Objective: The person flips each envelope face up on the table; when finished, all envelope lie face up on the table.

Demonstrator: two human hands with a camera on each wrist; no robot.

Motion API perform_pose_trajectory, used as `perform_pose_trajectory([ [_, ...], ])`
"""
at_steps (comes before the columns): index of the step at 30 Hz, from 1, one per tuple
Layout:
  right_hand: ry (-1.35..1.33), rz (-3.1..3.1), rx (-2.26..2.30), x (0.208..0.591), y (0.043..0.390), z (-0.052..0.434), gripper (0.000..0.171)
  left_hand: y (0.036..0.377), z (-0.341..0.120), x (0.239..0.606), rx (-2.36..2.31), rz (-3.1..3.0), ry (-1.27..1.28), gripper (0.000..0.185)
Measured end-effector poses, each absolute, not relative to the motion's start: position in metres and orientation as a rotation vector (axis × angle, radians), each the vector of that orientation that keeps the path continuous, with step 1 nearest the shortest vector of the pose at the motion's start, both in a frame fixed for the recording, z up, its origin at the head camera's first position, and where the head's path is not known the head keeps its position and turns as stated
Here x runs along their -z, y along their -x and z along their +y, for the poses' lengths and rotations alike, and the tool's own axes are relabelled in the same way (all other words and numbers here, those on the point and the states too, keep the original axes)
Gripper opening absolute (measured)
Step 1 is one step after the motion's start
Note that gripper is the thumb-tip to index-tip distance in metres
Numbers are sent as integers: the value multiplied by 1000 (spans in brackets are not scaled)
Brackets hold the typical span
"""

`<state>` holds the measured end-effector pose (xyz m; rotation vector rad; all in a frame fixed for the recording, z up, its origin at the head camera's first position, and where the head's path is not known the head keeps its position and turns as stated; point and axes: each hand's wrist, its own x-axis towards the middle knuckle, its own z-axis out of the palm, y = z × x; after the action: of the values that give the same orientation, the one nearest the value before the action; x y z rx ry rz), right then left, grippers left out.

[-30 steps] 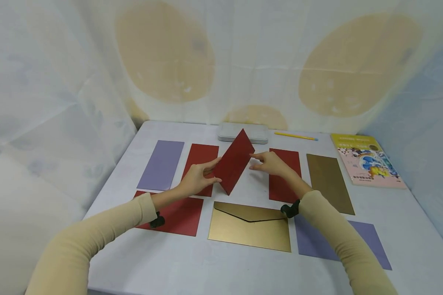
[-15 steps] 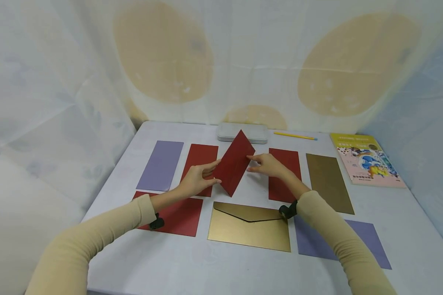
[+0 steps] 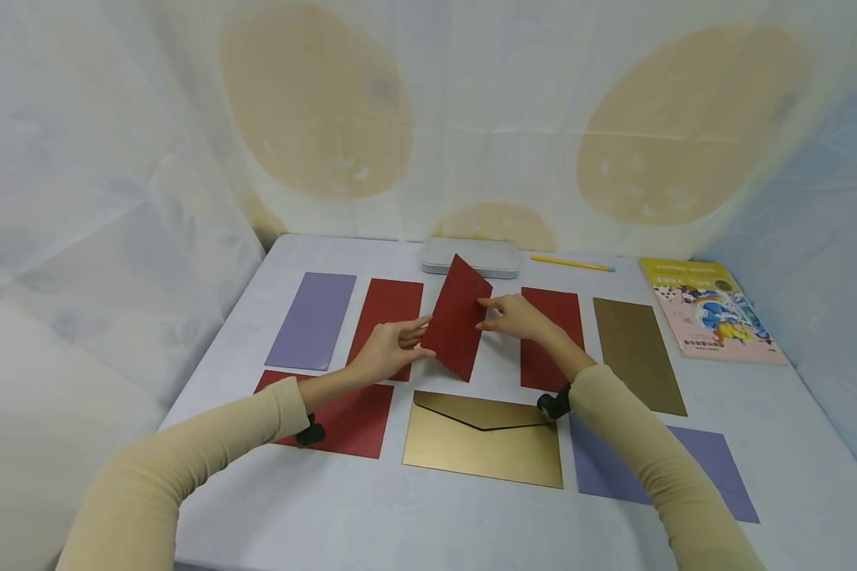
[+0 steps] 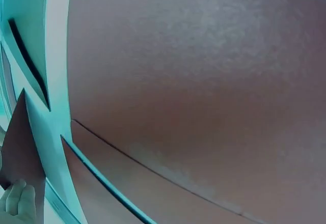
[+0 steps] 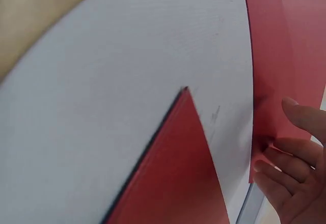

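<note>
I hold a dark red envelope (image 3: 459, 317) tilted above the white table (image 3: 428, 507), between both hands. My left hand (image 3: 393, 345) pinches its lower left edge. At the upper right edge my right hand (image 3: 510, 316) pinches it between thumb and fingers. In the right wrist view my fingertips (image 5: 293, 175) touch the edge of the red envelope (image 5: 277, 81). The left wrist view is mostly filled by red paper, with fingertips (image 4: 18, 203) at the bottom left corner.
Flat on the table lie several envelopes: purple (image 3: 311, 319), red (image 3: 386, 317), red (image 3: 553, 349), gold (image 3: 636, 353), red (image 3: 350, 416), gold with its flap showing (image 3: 482, 448), purple (image 3: 714, 468). At the back are a grey tin (image 3: 471, 255), a yellow pencil (image 3: 571, 263) and a book (image 3: 710, 309).
The held red envelope has turned so its long side stands closer to upright. Both hands shifted slightly with it and kept their grip.
</note>
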<state>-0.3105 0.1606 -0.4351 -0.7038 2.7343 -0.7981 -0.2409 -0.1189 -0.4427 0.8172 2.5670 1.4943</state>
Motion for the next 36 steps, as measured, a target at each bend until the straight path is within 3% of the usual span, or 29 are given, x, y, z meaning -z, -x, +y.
perform_pose_trajectory([
  [21, 759, 2783, 541, 433, 303, 166, 61, 241, -109, 451, -983, 2682, -978, 61],
  [36, 755, 2808, 565, 439, 298, 171, 65, 244, -103, 450, -667, 2724, -1096, 47],
])
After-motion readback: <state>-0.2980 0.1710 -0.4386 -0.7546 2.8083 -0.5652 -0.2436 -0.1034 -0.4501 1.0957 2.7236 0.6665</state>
